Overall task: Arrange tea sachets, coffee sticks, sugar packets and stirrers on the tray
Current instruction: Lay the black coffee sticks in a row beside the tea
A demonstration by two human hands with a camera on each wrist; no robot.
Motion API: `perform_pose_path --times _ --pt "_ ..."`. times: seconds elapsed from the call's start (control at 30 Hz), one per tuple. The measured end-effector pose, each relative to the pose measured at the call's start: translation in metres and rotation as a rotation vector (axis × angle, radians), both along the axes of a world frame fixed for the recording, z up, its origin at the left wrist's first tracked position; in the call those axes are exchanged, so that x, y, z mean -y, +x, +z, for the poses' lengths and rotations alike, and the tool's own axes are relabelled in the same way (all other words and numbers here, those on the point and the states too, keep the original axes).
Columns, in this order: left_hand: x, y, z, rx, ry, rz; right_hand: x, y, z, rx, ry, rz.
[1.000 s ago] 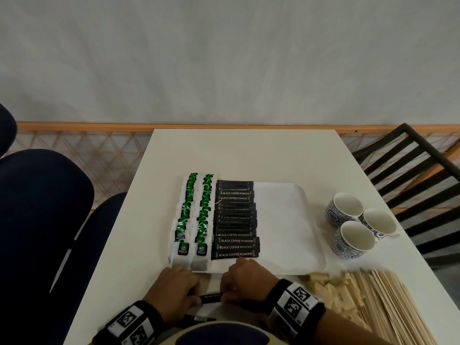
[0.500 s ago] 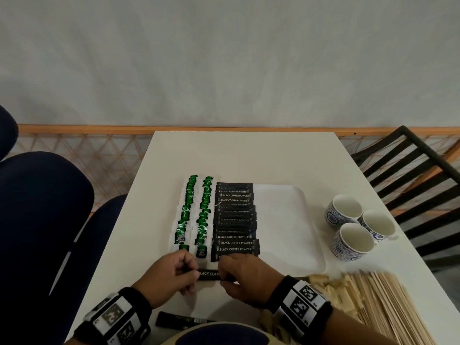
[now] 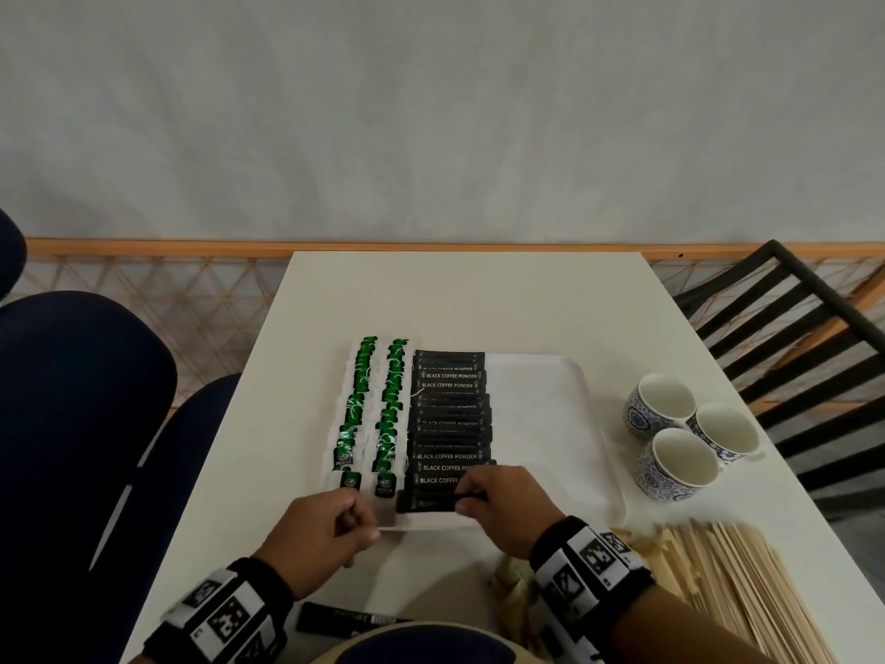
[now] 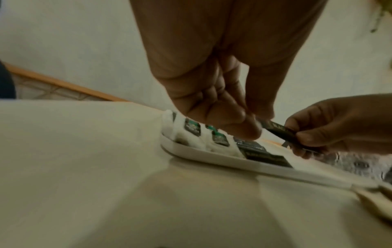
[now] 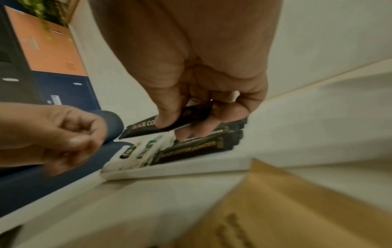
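A white tray (image 3: 541,424) holds two rows of green tea sachets (image 3: 357,414) and a row of black coffee sticks (image 3: 450,424). My right hand (image 3: 471,498) pinches one more black coffee stick (image 3: 424,501) by its right end, just above the near end of that row; the same stick (image 5: 144,129) shows tilted in the right wrist view. My left hand (image 3: 359,524) hovers beside the stick's left end with fingers curled and nothing in it. Another coffee stick (image 3: 345,620) lies on the table by my body. Sugar packets (image 3: 517,575) and wooden stirrers (image 3: 732,582) lie at the near right.
Three blue-patterned cups (image 3: 680,460) stand right of the tray. A blue chair (image 3: 72,400) is at the table's left and a black slatted chair (image 3: 790,328) at its right. The tray's right half is bare.
Both hands lifted a coffee stick from the table's near edge to the tray. The left hand has let go and drawn back; the right hand carries the stick on over the row's near end.
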State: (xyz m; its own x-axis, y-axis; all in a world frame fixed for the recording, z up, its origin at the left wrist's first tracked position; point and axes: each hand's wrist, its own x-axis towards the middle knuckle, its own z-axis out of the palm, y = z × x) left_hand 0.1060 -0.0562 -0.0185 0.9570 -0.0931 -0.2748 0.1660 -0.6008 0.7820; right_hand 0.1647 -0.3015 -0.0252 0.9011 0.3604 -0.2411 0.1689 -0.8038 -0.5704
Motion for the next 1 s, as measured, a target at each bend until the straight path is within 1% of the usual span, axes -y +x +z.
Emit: perform_pose_path --times 0.07,0.13,0.2,0.3,0.47,0.57,0.67,0.77,0.9,1.0 --pt "-0.005 -0.003 0.0 -0.042 0.156 -0.103 0.007 0.004 -0.007 0.017 -0.082 -0.052" --pt "-0.008 -0.007 -0.001 -0.1 0.337 -0.231 0.009 0.003 -0.01 0.041 -0.165 -0.06" --pt "-0.009 -0.01 -0.005 -0.133 0.46 -0.343 0.006 0.0 -0.012 0.057 -0.201 -0.055" --pt "-0.01 -0.014 -0.013 -0.137 0.541 -0.461 -0.001 -0.003 -0.015 0.072 -0.21 -0.043" --pt "-0.006 -0.015 -0.02 -0.118 0.637 -0.519 -0.009 -0.001 -0.016 0.13 -0.209 -0.041" --pt "-0.005 -0.015 -0.021 -0.108 0.647 -0.51 -0.01 0.001 -0.015 0.129 -0.229 -0.038" --pt "-0.004 -0.016 -0.019 -0.106 0.628 -0.436 -0.011 0.001 -0.014 0.138 -0.25 -0.033" --pt "-0.003 -0.016 -0.016 -0.124 0.537 -0.33 -0.012 0.002 -0.013 0.152 -0.26 -0.028" --pt "-0.003 -0.013 -0.011 -0.143 0.427 -0.27 -0.014 0.002 -0.012 0.184 -0.279 -0.015" --pt "-0.002 -0.011 -0.008 -0.16 0.292 -0.206 -0.016 0.002 -0.008 0.248 -0.205 0.015"
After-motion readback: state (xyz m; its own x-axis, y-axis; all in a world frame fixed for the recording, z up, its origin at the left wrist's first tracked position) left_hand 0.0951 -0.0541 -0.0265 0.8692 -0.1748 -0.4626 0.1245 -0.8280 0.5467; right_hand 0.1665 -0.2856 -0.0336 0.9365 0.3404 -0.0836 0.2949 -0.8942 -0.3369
